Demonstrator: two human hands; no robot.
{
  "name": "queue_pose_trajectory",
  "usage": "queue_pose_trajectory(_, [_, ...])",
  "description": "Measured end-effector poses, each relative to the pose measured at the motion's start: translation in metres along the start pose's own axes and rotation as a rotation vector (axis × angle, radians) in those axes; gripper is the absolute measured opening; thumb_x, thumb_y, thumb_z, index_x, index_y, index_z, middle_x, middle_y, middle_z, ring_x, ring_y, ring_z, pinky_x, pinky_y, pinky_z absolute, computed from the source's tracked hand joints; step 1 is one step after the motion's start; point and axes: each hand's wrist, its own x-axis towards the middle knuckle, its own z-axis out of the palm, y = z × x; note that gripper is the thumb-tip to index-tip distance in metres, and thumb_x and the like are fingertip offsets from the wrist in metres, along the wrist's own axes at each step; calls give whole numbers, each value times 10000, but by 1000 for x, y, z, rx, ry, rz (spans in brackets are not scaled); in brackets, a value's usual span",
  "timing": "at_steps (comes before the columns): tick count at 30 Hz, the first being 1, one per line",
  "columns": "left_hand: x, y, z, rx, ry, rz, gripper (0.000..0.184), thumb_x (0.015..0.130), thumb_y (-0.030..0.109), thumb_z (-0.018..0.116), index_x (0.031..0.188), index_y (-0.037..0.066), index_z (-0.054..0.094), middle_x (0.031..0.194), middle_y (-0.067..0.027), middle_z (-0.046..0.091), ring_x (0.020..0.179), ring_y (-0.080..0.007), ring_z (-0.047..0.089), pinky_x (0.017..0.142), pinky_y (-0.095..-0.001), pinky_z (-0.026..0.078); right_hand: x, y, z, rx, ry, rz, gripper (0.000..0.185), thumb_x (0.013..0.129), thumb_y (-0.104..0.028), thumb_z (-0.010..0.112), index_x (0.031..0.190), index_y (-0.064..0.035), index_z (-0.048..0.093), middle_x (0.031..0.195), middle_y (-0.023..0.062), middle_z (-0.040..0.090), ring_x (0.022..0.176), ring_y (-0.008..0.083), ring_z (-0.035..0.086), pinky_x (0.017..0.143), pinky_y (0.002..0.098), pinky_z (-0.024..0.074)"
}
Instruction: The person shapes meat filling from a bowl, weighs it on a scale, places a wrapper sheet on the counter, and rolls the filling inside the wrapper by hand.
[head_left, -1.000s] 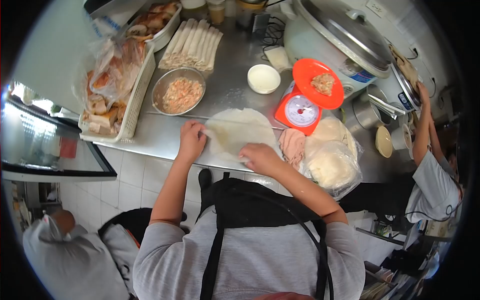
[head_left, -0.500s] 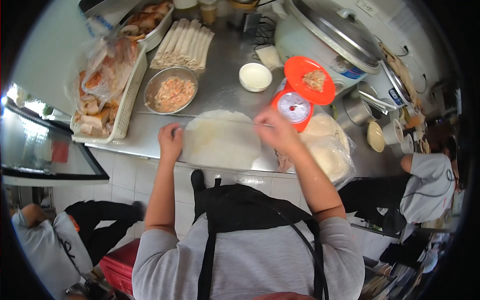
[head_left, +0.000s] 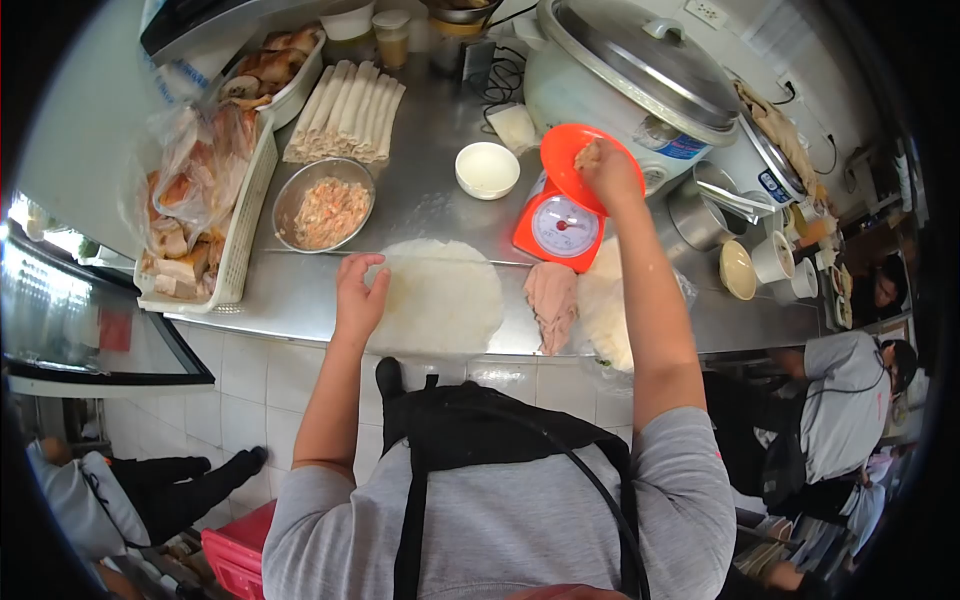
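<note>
- Landmark: the dough sheet (head_left: 440, 300), flat and pale, on the near part of the metal bench (head_left: 420, 180).
- Left hand (head_left: 358, 295): part open, thumb apart from the fingers, nothing seen in it. At the left edge of the dough sheet; can't tell if touching.
- Right hand (head_left: 609, 173): fingers curled down at the filling lump (head_left: 587, 155); can't tell how firm the hold is. Well right of and beyond the dough sheet.
- Filling lump: on the orange plate (head_left: 563, 178), partly hidden by the right hand.
- Orange plate: atop the red scale (head_left: 558, 226), beyond and right of the dough sheet.
- Pink cloth (head_left: 552, 300): just right of the dough sheet.
- White bowl (head_left: 487, 171): beyond the dough sheet.
- Metal bowl (head_left: 282, 205) of filling mix: beyond, to the left of the dough sheet.
- Pale rolls (head_left: 345, 112): stacked farther beyond the dough sheet, to the left.
</note>
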Motion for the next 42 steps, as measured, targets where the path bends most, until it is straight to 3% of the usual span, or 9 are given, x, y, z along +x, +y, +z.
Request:
queue_pose_trajectory(3, [-6, -10, -10, 80, 35, 32, 182, 744, 69, 606, 921, 33, 580, 934, -133, 528, 940, -292, 497, 836, -347, 392, 12, 16, -28, 693, -286, 242, 403, 748, -164, 642, 1104, -31, 511, 794, 56, 620, 576, 141, 585, 507, 241, 480])
queue_pose_trajectory(7, [-14, -20, -28, -19, 32, -156, 211, 788, 84, 581, 988, 18, 561, 961, -117, 550, 936, -248, 514, 804, -327, 414, -5, 6, -55, 1332, -437, 189, 272, 834, -97, 525, 1101, -57, 494, 934, 56, 610, 779, 118, 593, 542, 225, 480])
queue_pose_trajectory(16, [-16, 3, -27, -1083, -261, -732, 593, 892, 539, 352, 1273, 86, 311, 1148, -146, 475, 1010, -268, 524, 799, -375, 446, -122, -84, 32, 1130, -844, -1, 542, 746, 0, 576, 1256, -51, 400, 1059, 89, 572, 958, 173, 568, 832, 284, 457])
queue_pose_trajectory(19, [-18, 4, -20, -1135, -369, -829, 657, 883, 574, 327, 1326, 100, 221, 1237, -165, 407, 1052, -287, 486, 831, -396, 415, -159, -113, 67, 1032, -865, 142, 500, 732, 3, 590, 1204, -55, 436, 1062, 83, 562, 964, 181, 565, 840, 279, 442])
queue_pose_trajectory(27, [-22, 11, -27, -1130, -532, -1008, 765, 872, 607, 295, 1398, 117, 33, 1369, -179, 272, 1163, -311, 385, 900, -426, 327, -208, -148, 118, 500, -474, -416, 427, 692, -31, 616, 1098, -28, 487, 1058, 186, 520, 1008, 343, 514, 852, 364, 427])
queue_pose_trajectory(30, [-19, -4, -42, -1170, -547, -1002, 726, 855, 613, 344, 1347, 118, 143, 1204, -139, 421, 1039, -271, 479, 807, -390, 406, -215, -146, 128, 466, -444, -426, 435, 684, -18, 618, 1100, -32, 491, 1074, 178, 509, 1007, 341, 509, 856, 371, 424])
queue_pose_trajectory(36, [-16, -13, -50, -1018, -700, -919, 720, 866, 605, 329, 1365, 109, 177, 1164, -131, 474, 1089, -252, 444, 844, -396, 380, -207, -149, 123, 473, -443, -290, 422, 687, -71, 654, 1087, -47, 524, 1121, 147, 504, 1017, 317, 509, 852, 369, 424])
queue_pose_trajectory(39, [-14, -4, -55, -894, -733, -905, 709, 889, 588, 267, 1390, 96, 163, 1339, -200, 339, 1249, -307, 308, 981, -469, 233, -203, -145, 122, 326, -341, -410, 393, 685, -122, 673, 1061, -78, 565, 1132, 114, 514, 1049, 299, 488, 861, 381, 404])
queue_pose_trajectory(42, [-10, 2, -61, -925, -782, -885, 709, 893, 584, 253, 1390, 87, 155, 1348, -211, 332, 1252, -307, 306, 993, -478, 218, -214, -158, 111, 293, -94, -536, 385, 670, -148, 682, 1044, -125, 594, 1111, 74, 536, 1062, 276, 468, 872, 393, 372])
